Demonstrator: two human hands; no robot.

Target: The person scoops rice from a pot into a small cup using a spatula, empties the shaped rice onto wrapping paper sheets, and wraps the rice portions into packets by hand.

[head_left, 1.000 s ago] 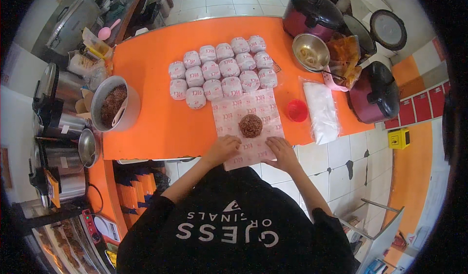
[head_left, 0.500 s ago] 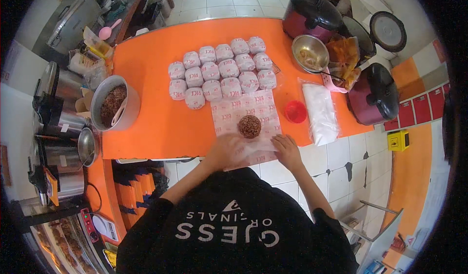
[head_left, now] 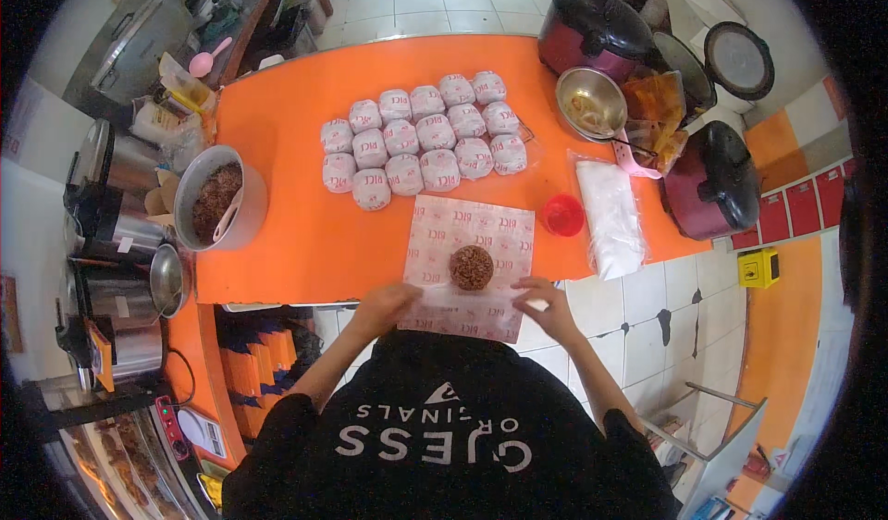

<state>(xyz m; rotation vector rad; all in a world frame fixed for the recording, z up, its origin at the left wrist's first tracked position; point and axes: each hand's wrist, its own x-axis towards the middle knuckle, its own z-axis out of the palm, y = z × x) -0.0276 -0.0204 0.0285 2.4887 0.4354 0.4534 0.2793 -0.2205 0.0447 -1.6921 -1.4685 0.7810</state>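
A round brown rice patty (head_left: 472,268) rests on a square sheet of printed white and red wrapping paper (head_left: 499,233) at the table's near edge. The near part of the sheet hangs toward my body. My left hand (head_left: 383,307) pinches the paper's left side, below the patty. On the opposite side, my right hand (head_left: 546,308) grips the right edge between thumb and fingers. Beyond the sheet stand several wrapped round parcels (head_left: 435,131) in staggered rows. A small red cup (head_left: 562,215) stands to the right of the paper.
A grey pot (head_left: 245,219) with brown rice and a scoop stands at the left of the orange table (head_left: 305,261). To the right lie a bag of white sheets (head_left: 610,219), a metal bowl (head_left: 590,104) and dark red rice cookers (head_left: 710,182). Steel pots line the left counter.
The paper with the patty has slid toward my body, away from the wrapped parcels. My left hand has moved left and nearer to me; my right hand has come slightly nearer.
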